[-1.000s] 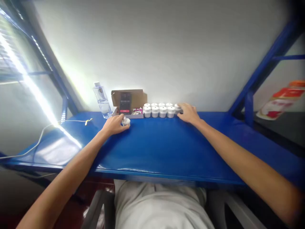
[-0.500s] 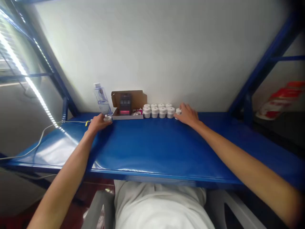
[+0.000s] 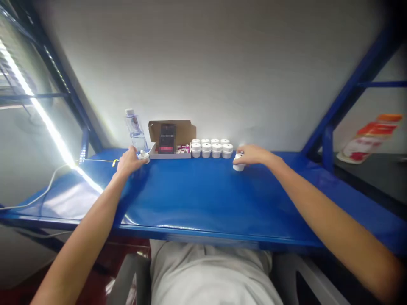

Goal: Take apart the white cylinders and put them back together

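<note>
At the back left of the blue table (image 3: pixel 190 190), my left hand (image 3: pixel 127 162) is closed on a small round white piece (image 3: pixel 144 156) in front of a clear bottle (image 3: pixel 137 133). My right hand (image 3: pixel 251 155) grips a white jar (image 3: pixel 238 164) from above, to the right of several white lidded jars (image 3: pixel 216 149) set in two rows against the wall. Between the bottle and the jars stands an open cardboard box (image 3: pixel 184 128) with a dark packet (image 3: pixel 167 137) and small pink and white items in it.
A white cable (image 3: pixel 51 186) with a yellow tag crosses the table's left side. Blue frame bars rise at both sides. A red and white bottle (image 3: pixel 365 142) with an orange cap stands at the far right on a dark surface.
My right hand has drawn the white jar a little toward me, away from the wall. My left hand stays nearly in place at the white piece.
</note>
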`<state>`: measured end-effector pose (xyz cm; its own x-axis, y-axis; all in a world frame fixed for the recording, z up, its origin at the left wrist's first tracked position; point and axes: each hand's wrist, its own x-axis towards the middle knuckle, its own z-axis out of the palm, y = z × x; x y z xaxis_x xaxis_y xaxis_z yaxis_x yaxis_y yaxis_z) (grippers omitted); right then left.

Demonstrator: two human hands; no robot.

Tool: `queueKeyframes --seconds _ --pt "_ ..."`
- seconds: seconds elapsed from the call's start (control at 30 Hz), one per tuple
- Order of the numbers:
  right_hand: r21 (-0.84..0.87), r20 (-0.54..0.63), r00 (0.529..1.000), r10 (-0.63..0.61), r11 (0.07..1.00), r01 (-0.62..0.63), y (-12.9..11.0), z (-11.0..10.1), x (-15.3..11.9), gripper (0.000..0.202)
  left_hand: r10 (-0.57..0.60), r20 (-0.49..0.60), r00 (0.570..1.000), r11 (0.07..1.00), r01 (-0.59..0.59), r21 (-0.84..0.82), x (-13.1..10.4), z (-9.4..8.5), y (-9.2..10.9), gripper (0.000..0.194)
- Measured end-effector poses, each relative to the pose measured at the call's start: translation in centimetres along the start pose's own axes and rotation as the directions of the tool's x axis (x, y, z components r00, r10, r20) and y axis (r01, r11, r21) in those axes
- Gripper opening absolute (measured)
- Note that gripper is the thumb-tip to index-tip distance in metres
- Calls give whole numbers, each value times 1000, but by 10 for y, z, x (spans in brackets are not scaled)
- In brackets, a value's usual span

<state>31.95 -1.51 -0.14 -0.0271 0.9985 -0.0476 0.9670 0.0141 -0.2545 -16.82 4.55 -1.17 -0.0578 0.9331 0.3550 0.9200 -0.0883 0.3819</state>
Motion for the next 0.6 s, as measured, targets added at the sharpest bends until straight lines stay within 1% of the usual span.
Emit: queueKeyframes --seconds 0.03,0.07,0.1,0.17,0.2,0.23,0.27,0.3,0.33,0.37,0.4,0.43,0.47,0.5,0.53,0.6 --pt "11 58 998 -17 1000 16 -5 1 -5 34 -6 -39 999 998 8 58 0 -1 2 58" --pt "2 93 995 -22 1000 22 -11 3 -11 33 -6 -81 997 994 15 110 -1 -2 6 54" --pt "-30 81 997 -16 999 18 -18 6 -17 36 2 -117 993 990 15 143 -2 -2 11 50" --pt "-144 -41 999 3 990 -9 -34 12 -28 48 59 -171 984 989 -35 141 -6 0 26 37" --pt "-167 -68 997 -24 986 13 -42 16 -33 53 109 -187 976 987 -83 138 -10 2 36 31" --pt "-162 -73 994 -76 985 63 -50 19 -36 56 189 -202 961 978 -165 127 -15 4 49 27" --pt "-156 -95 990 -105 984 90 -57 23 -38 56 308 -181 934 950 -292 110 -21 7 63 24" --pt "-140 -123 984 -127 984 110 -64 27 -39 56 433 -138 891 901 -425 82 -28 11 79 23" --pt "-101 -148 979 -143 987 129 -70 32 -38 55 567 -70 820 823 -566 46 -36 15 96 25" --pt "-29 -166 974 -153 988 150 -75 37 -37 54 685 8 728 728 -685 2 -44 20 113 28" --pt "75 -174 970 -167 980 182 -79 42 -34 53 758 55 650 652 -757 -35 -53 25 131 32" --pt "212 -170 969 -181 953 216 -82 46 -32 52 811 85 579 584 -810 -57 -61 30 147 38" --pt "380 -156 970 -187 895 234 -84 50 -30 51 852 94 515 521 -852 -54 -67 36 162 44" --pt "546 -133 975 -179 808 223 -86 53 -29 50 885 99 455 459 -888 -31 -73 41 175 48" --pt "676 -104 981 -166 711 192 -88 55 -28 49 905 85 416 416 -909 14 -76 47 184 50" --pt "843 -8 990 -139 531 81 -90 54 -29 47 923 14 385 381 -918 112 -77 57 195 49"
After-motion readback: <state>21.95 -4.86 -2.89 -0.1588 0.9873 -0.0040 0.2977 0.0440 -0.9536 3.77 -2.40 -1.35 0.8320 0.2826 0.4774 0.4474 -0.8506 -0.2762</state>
